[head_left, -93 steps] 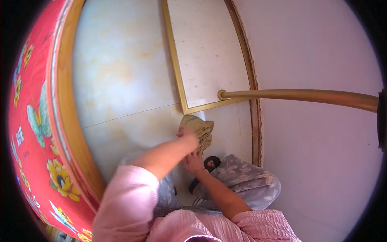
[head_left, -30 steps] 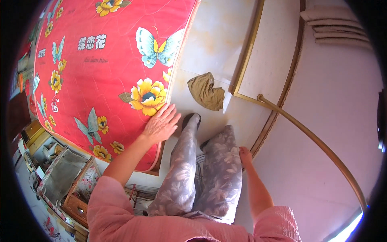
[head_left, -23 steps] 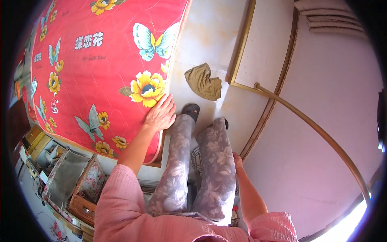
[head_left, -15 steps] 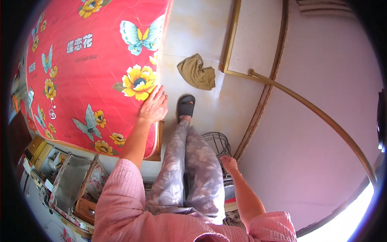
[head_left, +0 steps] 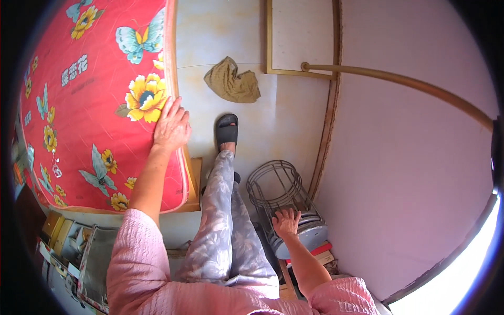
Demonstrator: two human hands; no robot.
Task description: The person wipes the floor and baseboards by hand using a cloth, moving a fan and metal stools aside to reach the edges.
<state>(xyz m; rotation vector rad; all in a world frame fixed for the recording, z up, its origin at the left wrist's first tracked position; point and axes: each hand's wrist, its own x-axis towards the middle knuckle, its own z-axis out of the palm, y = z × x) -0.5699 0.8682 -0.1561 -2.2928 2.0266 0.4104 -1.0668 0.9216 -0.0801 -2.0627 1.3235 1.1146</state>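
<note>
My left hand (head_left: 172, 128) rests flat on the edge of a red mattress (head_left: 100, 126) printed with yellow flowers and blue butterflies. Its fingers are stretched out over the rim, beside a large yellow flower, and it grips nothing. Lower right, my right hand (head_left: 286, 222) is spread, palm down, over a stack of metal-framed round stools (head_left: 310, 235) lying on its side. The fingers reach among the thin dark legs and rings at the seat end. Whether they press on the metal or hover just above it, I cannot tell.
A crumpled brown cloth (head_left: 231, 81) lies on the pale tiled floor (head_left: 286, 123) ahead of my black slipper (head_left: 227, 128). At right, a bent brown pole (head_left: 399, 79) crosses the pink wall (head_left: 409, 173). A cluttered shelf unit (head_left: 97, 262) stands at lower left.
My right hand has come to the stools with its fingers spread; they now show more fully. My left hand stays on the mattress edge. The whole view has shifted, and my legs have stepped apart.
</note>
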